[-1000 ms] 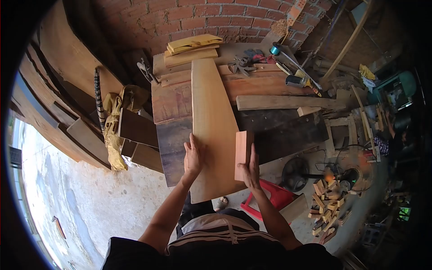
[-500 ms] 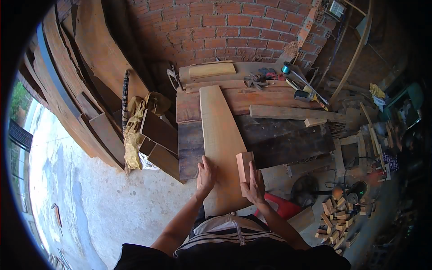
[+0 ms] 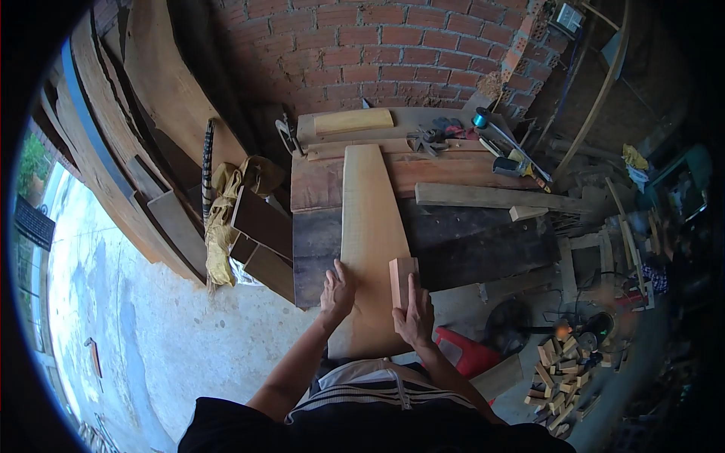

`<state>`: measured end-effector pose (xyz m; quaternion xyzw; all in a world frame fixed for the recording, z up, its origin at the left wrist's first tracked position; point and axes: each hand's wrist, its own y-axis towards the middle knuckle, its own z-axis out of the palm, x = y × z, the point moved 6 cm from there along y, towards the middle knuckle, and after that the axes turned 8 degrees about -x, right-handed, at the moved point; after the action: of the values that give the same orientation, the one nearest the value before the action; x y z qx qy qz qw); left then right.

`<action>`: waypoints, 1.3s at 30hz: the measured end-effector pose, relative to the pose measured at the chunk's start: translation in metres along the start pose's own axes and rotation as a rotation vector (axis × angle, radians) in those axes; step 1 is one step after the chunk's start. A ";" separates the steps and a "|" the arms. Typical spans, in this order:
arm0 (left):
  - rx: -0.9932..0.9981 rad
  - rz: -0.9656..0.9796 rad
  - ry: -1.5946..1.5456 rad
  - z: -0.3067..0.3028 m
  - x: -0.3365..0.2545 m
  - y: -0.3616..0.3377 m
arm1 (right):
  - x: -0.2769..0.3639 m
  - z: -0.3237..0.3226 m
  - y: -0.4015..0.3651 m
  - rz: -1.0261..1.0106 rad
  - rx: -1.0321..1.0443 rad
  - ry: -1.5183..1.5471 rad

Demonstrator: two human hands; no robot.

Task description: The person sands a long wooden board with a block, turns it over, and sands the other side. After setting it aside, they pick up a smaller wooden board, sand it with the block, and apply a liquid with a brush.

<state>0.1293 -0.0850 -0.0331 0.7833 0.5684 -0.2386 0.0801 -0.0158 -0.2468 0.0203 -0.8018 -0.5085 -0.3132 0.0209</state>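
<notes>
A long light-coloured board (image 3: 370,219), narrower at its far end, lies on the dark planks of a workbench (image 3: 483,249) and reaches back to my waist. At the board's left edge is my left hand (image 3: 337,291), with its fingers bent over the edge. My right hand (image 3: 414,313) grips a small reddish wooden block (image 3: 403,281) that stands at the board's right edge, the index finger lying along it.
Behind are a clamp (image 3: 285,134), a yellowish wood piece (image 3: 353,121), a blue spool (image 3: 480,118) and hand tools. A long batten (image 3: 491,198) lies on the right. Large slabs (image 3: 162,83) lean at left; a red object (image 3: 464,353) and offcuts (image 3: 563,377) are at lower right.
The board's far end has swung slightly to the right in view. Both hands and the block appear a little further left, with the whole view shifted slightly.
</notes>
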 end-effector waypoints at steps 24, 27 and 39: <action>0.220 0.241 -0.085 0.007 -0.078 -0.011 | 0.010 0.008 0.018 -0.052 0.113 -0.205; 0.206 0.265 -0.140 0.037 -0.084 0.003 | 0.004 0.017 0.033 -0.062 0.047 -0.153; 0.063 0.143 -0.165 -0.025 -0.098 0.232 | 0.024 0.104 0.261 -0.148 0.141 -0.107</action>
<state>0.3280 -0.2376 0.0009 0.8018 0.4946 -0.3136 0.1189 0.2576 -0.3168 0.0238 -0.7743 -0.5873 -0.2340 0.0270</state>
